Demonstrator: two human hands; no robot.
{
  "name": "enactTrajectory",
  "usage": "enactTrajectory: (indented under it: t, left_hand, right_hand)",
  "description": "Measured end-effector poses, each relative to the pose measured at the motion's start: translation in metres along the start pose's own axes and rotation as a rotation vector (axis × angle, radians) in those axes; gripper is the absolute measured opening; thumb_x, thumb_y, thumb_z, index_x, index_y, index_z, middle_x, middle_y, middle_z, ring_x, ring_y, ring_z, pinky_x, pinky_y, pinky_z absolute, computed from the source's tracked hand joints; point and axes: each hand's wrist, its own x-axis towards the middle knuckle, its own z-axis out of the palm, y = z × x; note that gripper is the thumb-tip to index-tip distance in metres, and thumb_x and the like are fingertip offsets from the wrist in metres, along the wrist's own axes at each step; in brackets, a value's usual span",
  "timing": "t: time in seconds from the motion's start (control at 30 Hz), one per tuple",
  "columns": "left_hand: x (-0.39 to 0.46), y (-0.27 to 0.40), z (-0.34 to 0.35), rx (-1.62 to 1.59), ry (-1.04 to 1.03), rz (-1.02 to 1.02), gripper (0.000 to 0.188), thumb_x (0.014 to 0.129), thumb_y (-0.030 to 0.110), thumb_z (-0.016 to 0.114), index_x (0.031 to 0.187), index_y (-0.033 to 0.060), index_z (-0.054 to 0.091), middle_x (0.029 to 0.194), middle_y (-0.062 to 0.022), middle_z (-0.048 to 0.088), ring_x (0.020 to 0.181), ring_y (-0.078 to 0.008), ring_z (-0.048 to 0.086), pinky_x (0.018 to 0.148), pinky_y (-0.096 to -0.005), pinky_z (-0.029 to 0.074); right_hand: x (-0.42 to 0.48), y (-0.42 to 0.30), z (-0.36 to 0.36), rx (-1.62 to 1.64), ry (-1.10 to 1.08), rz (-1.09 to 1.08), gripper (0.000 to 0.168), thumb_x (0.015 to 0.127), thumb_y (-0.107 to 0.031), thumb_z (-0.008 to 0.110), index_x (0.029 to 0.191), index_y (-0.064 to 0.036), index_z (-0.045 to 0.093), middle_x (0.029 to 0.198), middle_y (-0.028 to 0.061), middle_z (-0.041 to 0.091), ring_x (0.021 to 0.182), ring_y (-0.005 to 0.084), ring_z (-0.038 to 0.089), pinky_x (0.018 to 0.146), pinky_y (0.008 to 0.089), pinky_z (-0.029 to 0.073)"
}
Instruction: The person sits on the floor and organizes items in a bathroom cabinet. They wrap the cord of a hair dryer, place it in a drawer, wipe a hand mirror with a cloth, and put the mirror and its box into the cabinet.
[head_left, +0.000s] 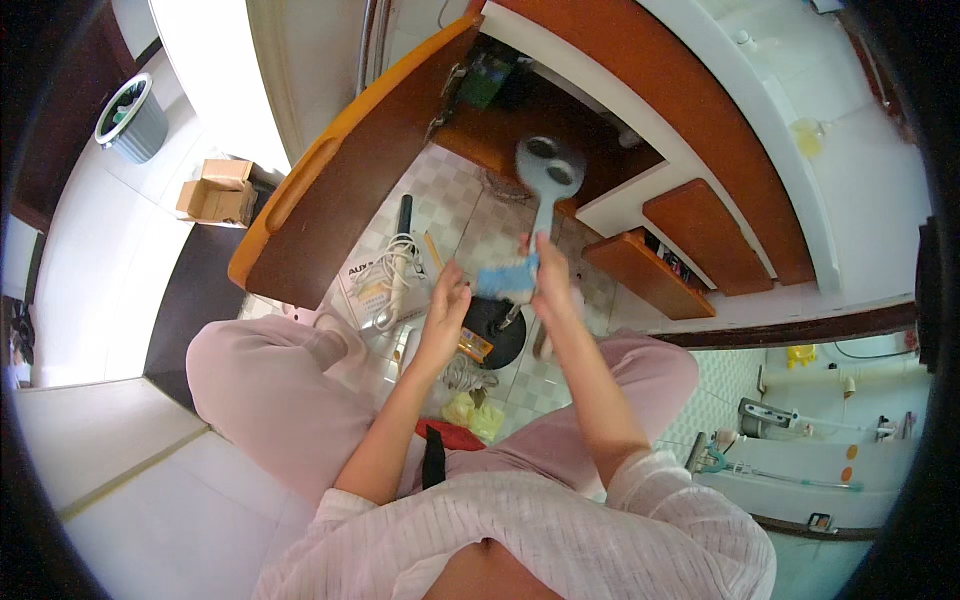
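My right hand (551, 281) is closed on the handle of a grey brush-like tool (551, 172) with two round holes in its wide end and blue bristles or cloth beside the hand; motion blurs it. To its left, my left hand (448, 300) is raised with the fingers partly apart and nothing seen in it. Below the hands, a round black object (506, 345) lies on the tiled floor. A white coiled cord (397, 262) and a curling-iron-like appliance (397, 292) rest on a printed box (360, 300) at the left.
An open brown cabinet door (337, 180) stands left of the open cabinet (577, 105). At its right a small drawer (649, 274) is pulled out. An open cardboard box (221, 195) and a grey bin (135, 124) stand farther left. A yellow plastic bag (472, 412) lies between my legs.
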Motion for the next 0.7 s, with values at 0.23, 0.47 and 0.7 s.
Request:
enactTrajectory:
  t: [0.23, 0.47, 0.7]
  left_hand:
    - [-0.002, 0.001, 0.007, 0.036, -0.080, -0.052, 0.043, 0.102, 0.026, 0.044, 0.140, 0.0064, 0.042, 0.138, -0.0100, 0.048, 0.120, -0.0207, 0.052, 0.101, -0.0338, 0.038]
    - [0.003, -0.001, 0.011, -0.010, -0.084, -0.103, 0.037, 0.100, 0.019, 0.050, 0.132, 0.0023, 0.049, 0.129, -0.0087, 0.055, 0.112, -0.0161, 0.054, 0.098, -0.0293, 0.040]
    - [0.000, -0.013, 0.011, 0.033, -0.110, -0.180, 0.035, 0.099, 0.018, 0.052, 0.130, 0.0025, 0.052, 0.126, -0.0092, 0.058, 0.112, -0.0182, 0.056, 0.098, -0.0304, 0.042]
  right_hand:
    - [0.160, -0.052, -0.015, 0.478, 0.073, 0.190, 0.039, 0.101, -0.038, 0.044, 0.117, -0.003, 0.052, 0.110, 0.0129, 0.063, 0.103, 0.0323, 0.061, 0.091, 0.0508, 0.049]
    - [0.232, -0.048, -0.055, 0.540, 0.210, 0.001, 0.043, 0.103, -0.030, 0.043, 0.132, 0.001, 0.046, 0.113, 0.0126, 0.063, 0.107, 0.0319, 0.059, 0.088, 0.0479, 0.052]
    - [0.248, -0.050, -0.033, 1.051, 0.334, -0.074, 0.027, 0.101, -0.022, 0.045, 0.120, -0.005, 0.057, 0.115, 0.0122, 0.062, 0.099, 0.0302, 0.062, 0.087, 0.0463, 0.050]
